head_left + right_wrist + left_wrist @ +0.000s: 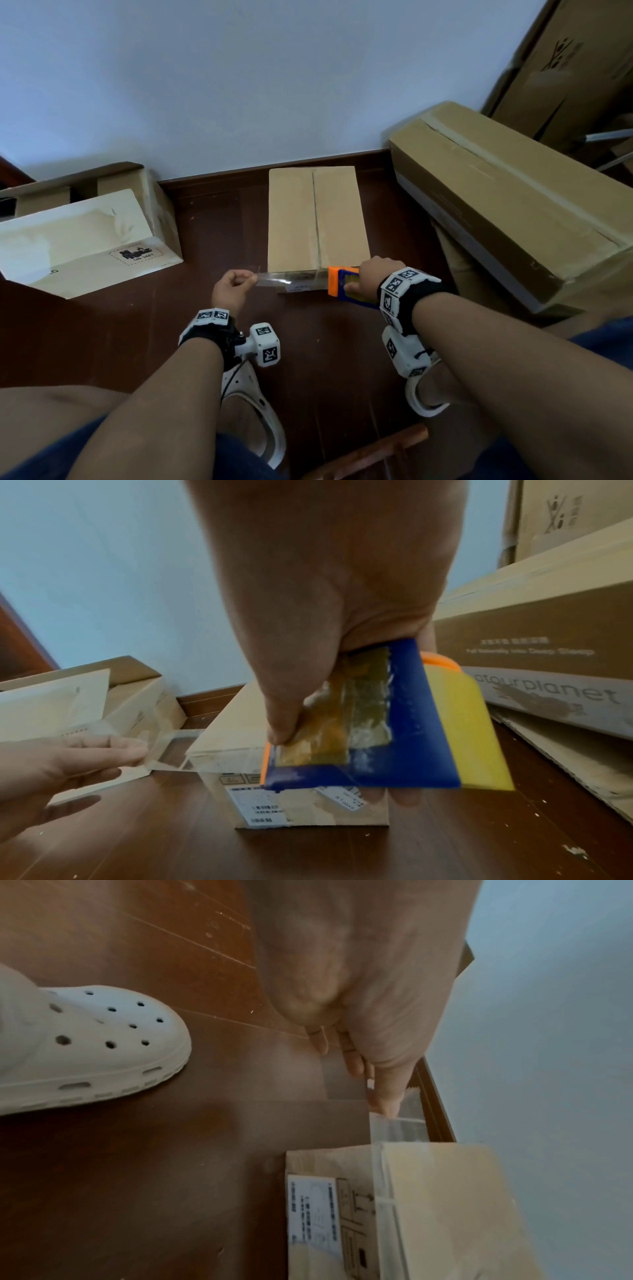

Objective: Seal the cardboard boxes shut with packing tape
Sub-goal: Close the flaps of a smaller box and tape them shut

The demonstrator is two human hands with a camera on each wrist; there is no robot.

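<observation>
Clear tape (274,278) stretches from the left hand's (233,289) pinch to the dispenser (342,284) gripped by the right hand (378,274); keep it taut, centred over the box (291,212) seam.

The head view looks steeply down from above at the wooden floor (212,240) and wall base. Each wrist view sits close behind its hand, facing along the fingers. All three share the small cardboard box (317,219) (445,1204) (226,739).
</observation>
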